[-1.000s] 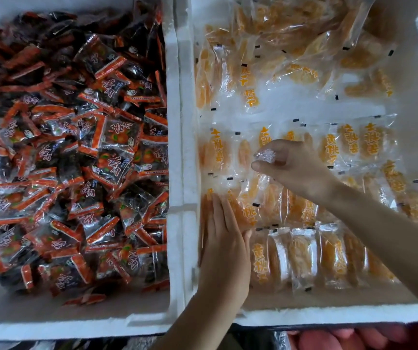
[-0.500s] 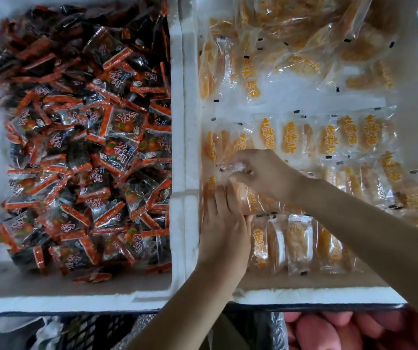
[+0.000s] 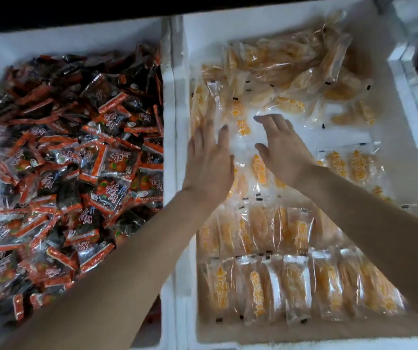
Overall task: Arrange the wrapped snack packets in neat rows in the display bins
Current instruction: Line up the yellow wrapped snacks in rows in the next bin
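1. Now the left hand (image 3: 209, 162) and right hand (image 3: 283, 150) lie flat, fingers straight, grasping nothing, on yellow packets (image 3: 259, 170) mid-way up the right bin (image 3: 253, 26).
2. Neat rows line its near edge; a loose heap lies at its far edge.
3. Orange-black packets (image 3: 76, 160) fill the left bin (image 3: 51, 46).

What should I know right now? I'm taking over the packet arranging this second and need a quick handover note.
Hands: the left hand lies flat on yellow packets by the left wall of the right bin. The right hand is spread over packets mid-bin and grips nothing.
Done: two neat rows fill the near end of that bin, and a third row is partly laid around the hands.
Left: finish the third row and line up the loose pile at the back. The left bin holds red-and-black packets in an unsorted heap.
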Available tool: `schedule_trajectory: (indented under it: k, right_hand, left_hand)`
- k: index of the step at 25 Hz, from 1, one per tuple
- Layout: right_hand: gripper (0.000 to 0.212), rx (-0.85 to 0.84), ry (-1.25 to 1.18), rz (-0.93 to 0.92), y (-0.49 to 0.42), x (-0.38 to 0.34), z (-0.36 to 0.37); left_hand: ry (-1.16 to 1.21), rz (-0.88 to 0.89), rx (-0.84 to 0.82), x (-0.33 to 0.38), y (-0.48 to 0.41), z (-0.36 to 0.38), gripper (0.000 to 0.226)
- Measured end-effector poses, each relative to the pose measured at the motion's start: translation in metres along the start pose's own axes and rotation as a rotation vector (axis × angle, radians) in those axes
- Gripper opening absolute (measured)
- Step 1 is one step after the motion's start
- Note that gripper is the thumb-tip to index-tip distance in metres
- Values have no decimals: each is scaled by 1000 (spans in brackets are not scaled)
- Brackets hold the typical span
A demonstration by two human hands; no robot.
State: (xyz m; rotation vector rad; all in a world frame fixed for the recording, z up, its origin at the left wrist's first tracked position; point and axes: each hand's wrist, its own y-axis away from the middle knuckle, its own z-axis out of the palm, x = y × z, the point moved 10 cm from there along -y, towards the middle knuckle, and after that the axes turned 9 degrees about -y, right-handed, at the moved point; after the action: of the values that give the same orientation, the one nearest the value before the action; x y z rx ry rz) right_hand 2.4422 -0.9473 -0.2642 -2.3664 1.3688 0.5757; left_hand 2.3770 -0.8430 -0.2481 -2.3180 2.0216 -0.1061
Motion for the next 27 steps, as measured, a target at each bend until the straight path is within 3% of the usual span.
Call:
schedule_trajectory:
  k: [4, 7, 10, 16, 20, 23, 27]
  right_hand:
    - [72, -27, 117, 61, -49, 16, -3]
    - [79, -87, 134, 104, -70, 27, 5]
    - [66, -56, 228, 27, -72, 21, 7]
    - [43, -45, 257, 20, -54, 20, -9]
    - [42, 137, 29, 58, -36, 15, -36]
    - [45, 231, -165, 85, -9, 6, -55]
    - [62, 5, -229, 263, 15, 8, -26]
  left_hand:
    - [-70, -144, -49, -21, -52, 16, 78]
    - [-61, -110, -31, -15, -64, 22, 78]
    - [164, -98, -1, -14, -63, 23, 79]
    - [251, -116, -22, -13, -67, 30, 80]
    - [320, -181, 32, -23, -61, 15, 89]
    - [422, -111, 88, -16, -49, 1, 81]
    - [560, -66, 278, -15, -31, -28, 55]
